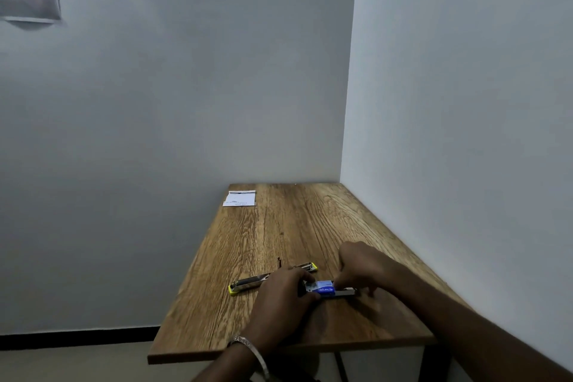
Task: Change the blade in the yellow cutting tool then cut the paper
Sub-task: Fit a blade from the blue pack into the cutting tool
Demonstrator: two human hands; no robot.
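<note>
Pinching a blue blade case (322, 288) on the table (279, 226), both hands, left (283, 291) and right (362, 267); yellow cutter (248, 283) beside.

— Where does everything sit on the table (310, 226)?

— The table stands in the room's corner, 1 wall behind its far edge and 1 along its right side. The paper (239, 198) lies at the far left corner, well apart from the rest.

— And nearer the person?

— The cutting tool (252, 282) lies across the near half, running left to right. Just in front of it and to its right is the blade case (322, 287), with a blade (347, 292) sticking out of its right end.

— The hands?

— The left hand (283, 295) is on the case's left end, partly over the tool; the right hand (362, 267) is at the case's right end, over the blade.
</note>
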